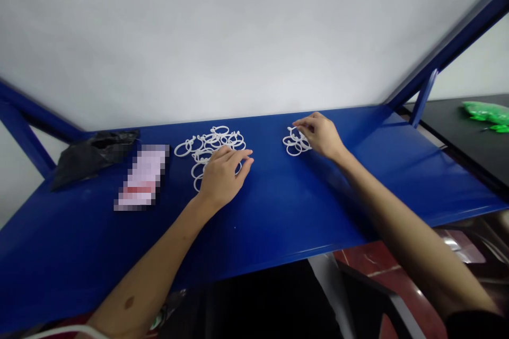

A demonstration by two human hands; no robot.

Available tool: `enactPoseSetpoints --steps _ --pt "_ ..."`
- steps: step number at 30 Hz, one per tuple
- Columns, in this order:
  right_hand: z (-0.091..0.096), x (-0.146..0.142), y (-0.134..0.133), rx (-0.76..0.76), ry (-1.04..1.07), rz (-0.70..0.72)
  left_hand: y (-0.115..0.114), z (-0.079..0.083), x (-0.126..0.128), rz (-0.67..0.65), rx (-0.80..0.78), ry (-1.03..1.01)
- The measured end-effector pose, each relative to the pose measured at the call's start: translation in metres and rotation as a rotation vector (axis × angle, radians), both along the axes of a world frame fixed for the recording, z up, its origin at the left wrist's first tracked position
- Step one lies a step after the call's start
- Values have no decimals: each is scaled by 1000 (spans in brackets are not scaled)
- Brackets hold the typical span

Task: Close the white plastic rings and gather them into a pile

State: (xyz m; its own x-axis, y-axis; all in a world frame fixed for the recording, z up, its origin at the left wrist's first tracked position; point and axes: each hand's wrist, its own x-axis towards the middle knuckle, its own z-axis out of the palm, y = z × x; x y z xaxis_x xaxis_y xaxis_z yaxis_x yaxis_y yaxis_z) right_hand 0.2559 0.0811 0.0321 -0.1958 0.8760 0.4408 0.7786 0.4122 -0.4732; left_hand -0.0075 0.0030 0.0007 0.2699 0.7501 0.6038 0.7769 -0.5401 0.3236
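A spread-out pile of white plastic curtain rings (183, 149), each with a small eyelet, lies on the blue metal shelf left of centre. My left hand (223, 176) is over the right-hand part of this pile, fingers stretched out and slightly apart, covering some rings. Farther right, a smaller cluster of the same rings (293, 150) lies near the wall. There my right hand (319, 133) pinches a curtain ring at the cluster's upper edge, thumb and fingertips together. The hand hides part of that ring and of the cluster.
A black plastic bag (93, 156) and a blurred-out pinkish flat item (143, 175) lie on the left of the blue shelf (262, 222). Blue slanted braces (423, 98) stand at both ends. Green wrapped goods (489, 114) rest on a dark table at right.
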Motion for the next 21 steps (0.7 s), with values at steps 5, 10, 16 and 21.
enactPoseSetpoints --steps 5,10,16,21 --pt "-3 28 51 -305 -130 -86 0 -2 0 -7 -16 59" --pt "-12 29 65 -345 -207 -29 0 -1 0 13 -81 65" --pt "-7 28 62 -306 -186 -8 0 -1 0 25 -89 62" --pt "3 28 53 -188 -155 -28 1 -1 -2 58 -79 87"
